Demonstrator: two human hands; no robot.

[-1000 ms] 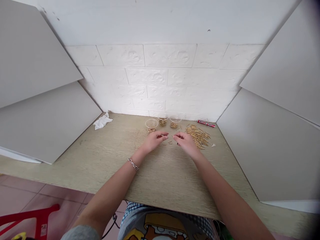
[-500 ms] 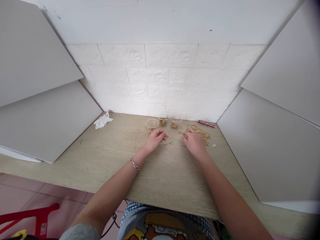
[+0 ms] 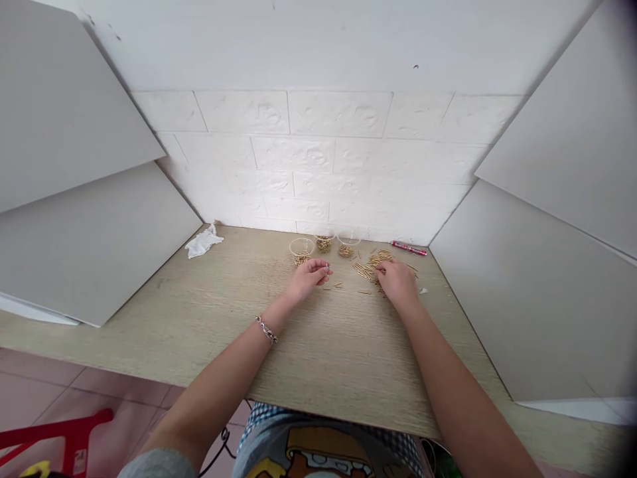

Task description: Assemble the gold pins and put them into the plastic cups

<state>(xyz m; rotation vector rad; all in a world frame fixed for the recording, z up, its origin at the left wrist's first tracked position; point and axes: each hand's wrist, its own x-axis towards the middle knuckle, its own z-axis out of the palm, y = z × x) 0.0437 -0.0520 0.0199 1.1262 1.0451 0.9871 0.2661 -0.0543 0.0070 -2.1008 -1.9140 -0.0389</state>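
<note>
My left hand (image 3: 307, 277) rests on the wooden table (image 3: 298, 332) just in front of a clear plastic cup (image 3: 301, 249), its fingers curled in a pinch on something small I cannot make out. My right hand (image 3: 397, 280) lies on a heap of thin gold pins (image 3: 371, 265) at the right, fingers bent down onto them. A few loose gold pins (image 3: 334, 286) lie between the two hands. Two more clear cups (image 3: 324, 243) (image 3: 347, 245) with gold parts stand behind, near the wall.
A red pen-like tool (image 3: 409, 248) lies by the wall at the back right. A crumpled white cloth (image 3: 202, 241) sits at the back left. Grey panels (image 3: 99, 239) (image 3: 537, 292) close in both sides. A red stool (image 3: 54, 438) stands on the tiled floor.
My right hand has moved from the middle of the table rightward onto the pin heap. My left hand has stayed almost in place, its fingers curling in.
</note>
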